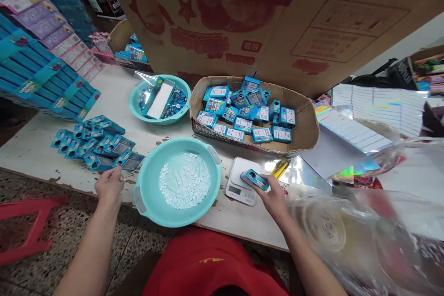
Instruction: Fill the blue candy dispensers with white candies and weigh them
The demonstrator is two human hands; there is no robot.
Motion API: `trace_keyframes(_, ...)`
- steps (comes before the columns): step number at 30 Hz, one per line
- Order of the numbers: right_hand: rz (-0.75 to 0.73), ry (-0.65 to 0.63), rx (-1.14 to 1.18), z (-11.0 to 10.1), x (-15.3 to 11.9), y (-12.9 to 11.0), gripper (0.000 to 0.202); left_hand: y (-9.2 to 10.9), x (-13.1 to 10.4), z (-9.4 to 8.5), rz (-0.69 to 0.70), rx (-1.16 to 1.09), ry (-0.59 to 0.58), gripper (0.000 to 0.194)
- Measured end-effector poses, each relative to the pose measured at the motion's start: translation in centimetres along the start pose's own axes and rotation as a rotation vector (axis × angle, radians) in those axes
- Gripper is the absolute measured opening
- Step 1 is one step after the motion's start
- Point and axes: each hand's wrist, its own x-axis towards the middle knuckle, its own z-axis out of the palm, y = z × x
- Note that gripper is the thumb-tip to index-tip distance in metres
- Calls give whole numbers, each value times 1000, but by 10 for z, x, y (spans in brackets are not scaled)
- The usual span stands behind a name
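My right hand (272, 195) grips a small blue box (255, 179) with a round dark hole in its top side. It holds the box over a white digital scale (239, 195); whether the box rests on the plate I cannot tell. My left hand (109, 187) has its fingers pinched together at the near end of a small blue box (130, 161), the closest of a group of similar boxes (93, 136) standing in rows. What those fingers hold, if anything, is hidden. Between my hands stands a turquoise basin (145, 194) with small white tablets (185, 189) in it.
Behind the basin is a cut-down carton (301, 138) of loose blue boxes. A smaller turquoise bowl (133, 104) holds dark blue-capped pieces and a clear pack. A yellow cutter (280, 169) lies beside the scale. Plastic wrap (347, 226) covers the right side; a red stool (31, 240) stands left.
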Motion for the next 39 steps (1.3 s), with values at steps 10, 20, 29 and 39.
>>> trace_keyframes(10, 270, 101, 109, -3, -21, 31, 59, 15, -68, 35, -523, -647, -446, 35)
trace_keyframes(20, 396, 117, 108, -14, -58, 44, 53, -5, -106, 82, -729, -563, -566, 26)
trace_keyframes(29, 374, 56, 242, -2, -34, 43, 57, -16, -123, 87, -708, -464, -500, 20)
trace_keyframes(39, 202, 33, 249, 18, 6, 13, 46, -26, -131, 92, -723, -428, -472, 30)
